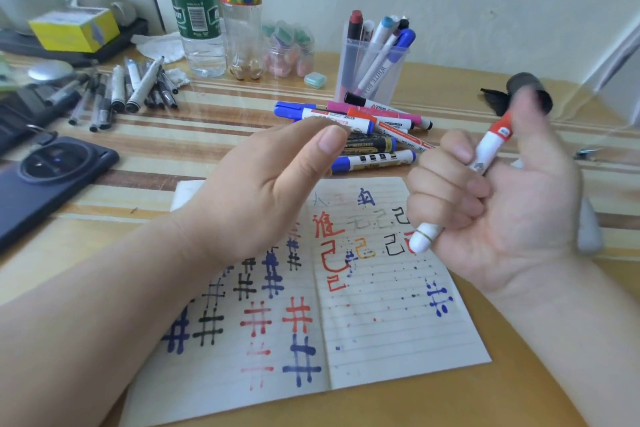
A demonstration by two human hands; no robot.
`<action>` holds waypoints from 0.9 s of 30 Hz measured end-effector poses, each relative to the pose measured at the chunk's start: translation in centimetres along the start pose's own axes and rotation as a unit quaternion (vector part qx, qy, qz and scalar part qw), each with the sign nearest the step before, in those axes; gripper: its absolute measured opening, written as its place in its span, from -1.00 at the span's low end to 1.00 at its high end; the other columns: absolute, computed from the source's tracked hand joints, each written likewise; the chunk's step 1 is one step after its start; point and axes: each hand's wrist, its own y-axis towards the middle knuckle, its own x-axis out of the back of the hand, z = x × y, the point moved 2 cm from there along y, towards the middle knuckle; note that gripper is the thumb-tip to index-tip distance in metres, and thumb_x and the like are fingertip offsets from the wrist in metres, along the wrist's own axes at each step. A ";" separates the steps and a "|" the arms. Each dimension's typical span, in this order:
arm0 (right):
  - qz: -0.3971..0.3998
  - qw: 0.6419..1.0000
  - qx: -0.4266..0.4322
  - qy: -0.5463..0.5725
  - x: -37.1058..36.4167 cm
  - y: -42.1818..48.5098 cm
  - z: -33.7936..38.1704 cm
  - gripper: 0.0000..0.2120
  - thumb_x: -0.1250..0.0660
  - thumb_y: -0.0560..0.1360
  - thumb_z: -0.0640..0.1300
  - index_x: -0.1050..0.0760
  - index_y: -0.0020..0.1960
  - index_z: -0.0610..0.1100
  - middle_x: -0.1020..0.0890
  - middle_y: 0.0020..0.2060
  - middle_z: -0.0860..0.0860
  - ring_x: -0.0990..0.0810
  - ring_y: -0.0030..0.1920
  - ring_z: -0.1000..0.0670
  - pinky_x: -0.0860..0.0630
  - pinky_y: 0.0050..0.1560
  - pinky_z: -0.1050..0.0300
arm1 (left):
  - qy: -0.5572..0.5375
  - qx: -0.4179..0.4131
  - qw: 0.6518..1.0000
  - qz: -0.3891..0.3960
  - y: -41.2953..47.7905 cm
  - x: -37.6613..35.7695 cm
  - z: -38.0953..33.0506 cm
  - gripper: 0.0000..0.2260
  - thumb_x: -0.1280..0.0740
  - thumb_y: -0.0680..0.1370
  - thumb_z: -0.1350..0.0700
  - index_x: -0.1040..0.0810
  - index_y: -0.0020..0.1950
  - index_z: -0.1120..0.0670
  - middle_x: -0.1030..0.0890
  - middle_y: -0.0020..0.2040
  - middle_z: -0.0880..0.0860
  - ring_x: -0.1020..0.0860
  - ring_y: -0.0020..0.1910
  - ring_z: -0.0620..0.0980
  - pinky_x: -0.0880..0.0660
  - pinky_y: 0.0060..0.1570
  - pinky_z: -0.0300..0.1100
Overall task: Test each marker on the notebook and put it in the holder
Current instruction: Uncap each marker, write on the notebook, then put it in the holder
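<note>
Marker (pixel 486 151), white-barrelled with red end, in curled right hand (pixel 516 218); left hand (pixel 263 191) relaxed, empty.

Left arm: bare forearm reaches in from the lower left, wrist straight.
Left hand (pixel 263 184): raised, fingers straight, thumb lying alongside them, nothing seen in it.
Right arm: bare forearm comes in from the lower right.
Right hand (pixel 502 211): palm towards the camera, fingers curled round a marker (pixel 485 156), thumb raised and blurred.

Holder (pixel 398 76) mouth crowded. Marker pile (pixel 363 128) lies just before it. Bottles (pixel 199 28) stand left. Bare table (pixel 450 80) to its right.
</note>
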 end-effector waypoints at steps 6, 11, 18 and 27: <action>-0.020 0.999 -0.042 -0.011 1.1 0.3 -0.3 -0.58 -0.19 0.56 0.11 -0.28 -0.33 -0.16 -0.35 -0.39 -0.07 -0.32 -0.39 -0.02 -0.31 -0.53 0.20 | 0.058 -0.028 0.998 0.015 0.5 -0.1 -0.4 -0.46 0.01 0.64 -0.32 -0.61 -0.01 0.01 -0.61 -0.16 -0.08 -0.55 -0.07 -0.10 -0.46 -0.06 -0.11; -0.071 0.989 -0.064 -0.114 1.4 0.6 -0.5 -0.45 -0.16 0.55 0.37 -0.39 -0.28 -0.11 -0.21 -0.49 0.00 -0.03 -0.47 0.05 0.05 -0.54 0.24 | 0.121 0.000 0.993 -0.007 1.2 -0.6 0.5 -0.69 -0.23 0.59 -0.26 -0.64 0.12 -0.13 -0.58 0.00 -0.22 -0.48 0.07 -0.21 -0.45 0.06 -0.25; -0.001 0.993 -0.006 -0.115 1.5 0.7 -0.6 -0.88 -0.48 0.41 -0.18 -0.61 -0.06 -0.10 -0.43 -0.28 -0.05 -0.40 -0.35 0.02 -0.37 -0.43 0.19 | 0.178 0.057 0.981 0.056 1.5 -0.7 1.2 -0.63 -0.30 0.57 -0.25 -0.50 0.34 -0.19 -0.47 0.21 -0.23 -0.38 0.29 -0.16 -0.34 0.21 -0.24; -0.088 0.946 0.158 -0.270 1.6 1.1 1.4 -0.81 -0.31 0.58 -0.12 -0.57 0.00 -0.27 -0.57 -0.22 -0.12 -0.45 -0.30 -0.04 -0.41 -0.36 0.07 | 0.221 0.058 0.968 0.106 1.7 -0.8 1.1 -0.62 -0.27 0.61 -0.21 -0.40 0.43 -0.22 -0.42 0.31 -0.22 -0.30 0.35 -0.14 -0.26 0.34 -0.19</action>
